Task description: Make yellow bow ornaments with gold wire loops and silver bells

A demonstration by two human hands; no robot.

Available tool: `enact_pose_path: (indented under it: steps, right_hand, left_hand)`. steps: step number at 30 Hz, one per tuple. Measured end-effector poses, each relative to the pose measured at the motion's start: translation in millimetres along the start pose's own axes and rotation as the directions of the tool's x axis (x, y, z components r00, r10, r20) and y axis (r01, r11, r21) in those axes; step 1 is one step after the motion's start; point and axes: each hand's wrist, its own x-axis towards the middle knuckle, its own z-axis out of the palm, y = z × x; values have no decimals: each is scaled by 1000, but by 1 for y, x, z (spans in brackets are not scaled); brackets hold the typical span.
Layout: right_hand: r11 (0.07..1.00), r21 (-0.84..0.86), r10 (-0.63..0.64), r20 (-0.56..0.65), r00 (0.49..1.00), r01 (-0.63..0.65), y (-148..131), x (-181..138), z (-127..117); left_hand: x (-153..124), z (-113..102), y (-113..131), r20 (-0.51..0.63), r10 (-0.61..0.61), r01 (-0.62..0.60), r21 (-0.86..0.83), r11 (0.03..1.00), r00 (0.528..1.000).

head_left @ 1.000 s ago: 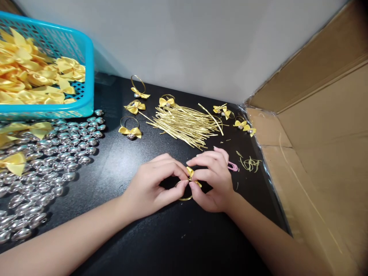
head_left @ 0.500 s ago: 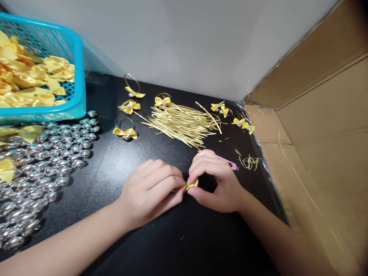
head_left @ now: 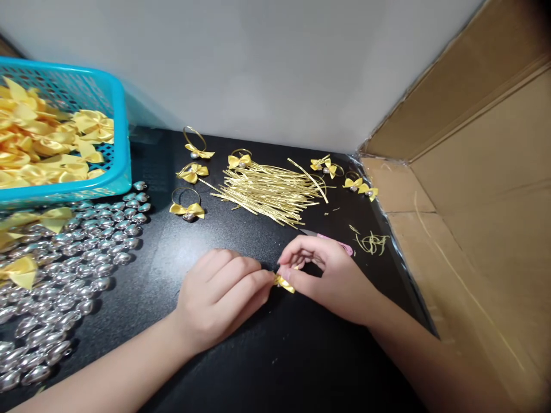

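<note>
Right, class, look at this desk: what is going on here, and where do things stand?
A person pinches a small yellow bow between the left hand and right hand, low over a black table. Behind lie gold wire strips and several finished bow rings. A blue basket of bows sits far left above a spread of silver beads.

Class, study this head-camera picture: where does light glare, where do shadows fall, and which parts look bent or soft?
Head view: glare glints off the silver beads and sheens the black table; soft shadows lie under the left hand and right hand; the cardboard box edges splay from wide-lens distortion; the small yellow bow between the fingers looks slightly soft.
</note>
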Motion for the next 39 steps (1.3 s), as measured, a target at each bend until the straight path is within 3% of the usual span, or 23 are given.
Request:
enact_pose_path:
  steps: [6, 16, 26, 30, 39]
  right_hand:
    - [973, -172, -128, 151, 980, 154, 4, 2, -6]
    - [919, -209, -322, 86, 943, 333, 3, 2, -7]
    - [912, -134, -388, 27, 921, 388, 13, 4, 2]
    - [926, -110, -364, -1, 931, 362, 15, 4, 6]
    - [941, -108, -323, -8, 946, 321, 10, 3, 8]
  left_hand:
    - [-2, 3, 0, 6, -11, 11, -12, 1000, 1000]
    - [-1, 3, -1, -35, -93, 93, 20, 995, 995]
    - [-1, 5, -1, 9, -184, 181, -230, 956, 983]
    - [0, 4, -1, 9, -273, 263, -299, 918, 962]
    - [7, 4, -7, 131, -303, 329, -415, 848, 944]
